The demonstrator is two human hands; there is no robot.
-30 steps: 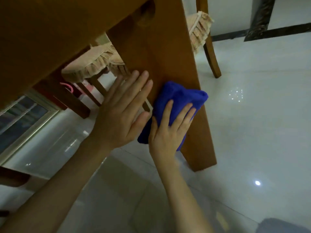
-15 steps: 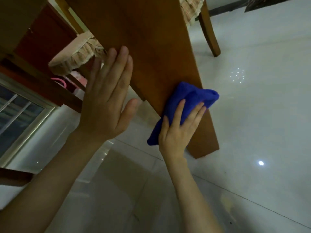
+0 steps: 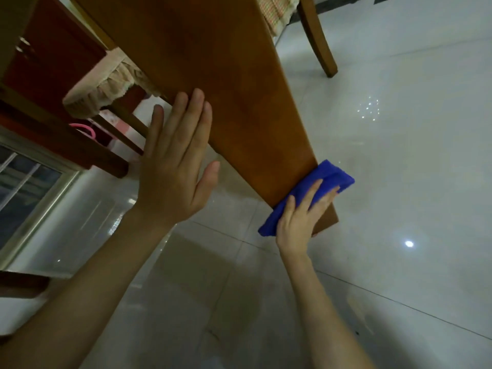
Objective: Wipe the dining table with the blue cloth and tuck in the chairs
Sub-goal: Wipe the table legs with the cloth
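A broad wooden table leg (image 3: 226,83) slants down from the top of the view to the tiled floor. My right hand (image 3: 300,222) presses the folded blue cloth (image 3: 330,178) flat against the leg's lower end, close to the floor. My left hand (image 3: 175,166) rests with its fingers spread, the fingertips touching the leg's left edge higher up. A chair with a frilled beige seat cover (image 3: 103,86) stands behind the leg on the left. Another chair's wooden leg (image 3: 318,41) and checked cushion (image 3: 277,9) show at the top right.
Glossy white floor tiles (image 3: 399,155) spread to the right and toward me. A dark wooden rail (image 3: 53,137) crosses low on the left, with a pink hoop-shaped object (image 3: 82,129) behind it. A window frame (image 3: 29,198) sits at the left edge.
My right hand has slid the blue cloth down the table leg toward the floor. My left hand has stayed on the leg's left edge while the view tilted lower.
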